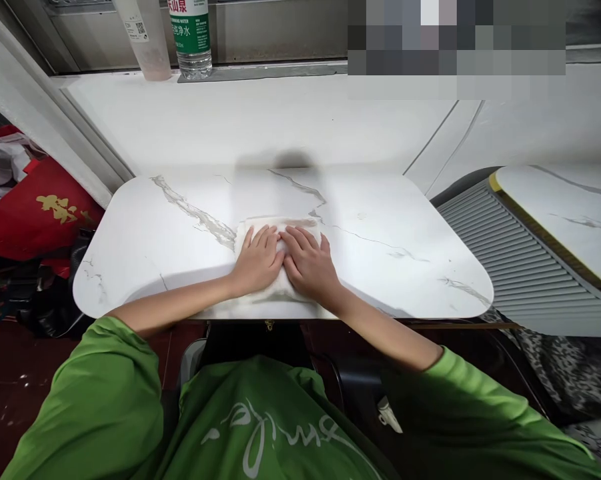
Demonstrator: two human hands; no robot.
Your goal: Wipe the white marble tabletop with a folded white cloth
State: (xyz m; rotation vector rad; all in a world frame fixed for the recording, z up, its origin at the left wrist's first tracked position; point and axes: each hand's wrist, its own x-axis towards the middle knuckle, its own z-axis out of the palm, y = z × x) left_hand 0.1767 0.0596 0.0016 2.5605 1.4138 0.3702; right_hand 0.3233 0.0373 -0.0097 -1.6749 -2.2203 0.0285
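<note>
A white folded cloth (pixel 260 220) lies on the white marble-patterned table (pixel 180 247), close to its front edge. My left hand (pixel 257 262) rests flat on the cloth's left part, fingers stretched forward. Beside it, my right hand (pixel 310 263) presses flat on the right part, its fingers also extended. The two thumbs come close together over the middle of the cloth. Both palms cover much of it, so its underside and centre are hidden.
A water bottle (pixel 193 40) with a green label and a translucent cup (pixel 145 40) stand on the ledge behind the table. Left of the table is a red bag (pixel 40 207). To the right, a ribbed grey panel (pixel 520 260) adjoins another marble-patterned table (pixel 570 207).
</note>
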